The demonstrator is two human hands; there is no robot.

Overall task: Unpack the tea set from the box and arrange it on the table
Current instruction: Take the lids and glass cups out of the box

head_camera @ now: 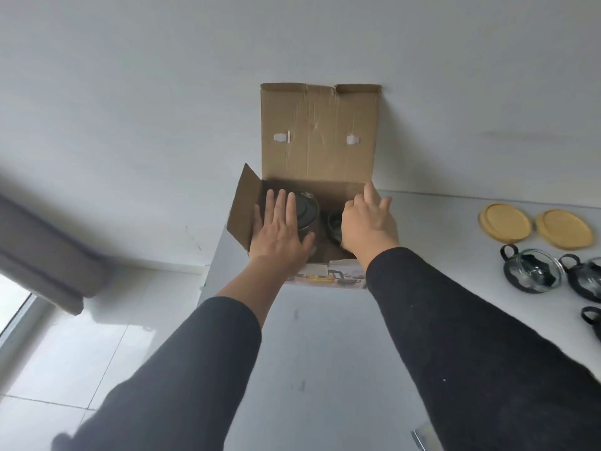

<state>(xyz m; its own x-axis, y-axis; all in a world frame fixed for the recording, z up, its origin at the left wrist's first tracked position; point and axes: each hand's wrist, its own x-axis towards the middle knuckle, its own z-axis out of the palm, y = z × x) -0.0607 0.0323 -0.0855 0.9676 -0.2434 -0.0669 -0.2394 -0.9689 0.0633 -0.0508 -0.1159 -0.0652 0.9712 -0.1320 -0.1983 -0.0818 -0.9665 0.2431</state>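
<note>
An open cardboard box stands at the table's far left corner, its lid flap upright against the wall. Inside it lies a dark glass teapot and a smaller dark piece, partly hidden. My left hand lies flat over the teapot with fingers spread, thumb against its side. My right hand reaches over the box's right part, fingers apart above the smaller piece. Whether either hand grips anything is not clear.
On the white table to the right lie two yellow round coasters and several dark glass cups with black handles. The table's left edge drops to a tiled floor. A grey curtain hangs at the left.
</note>
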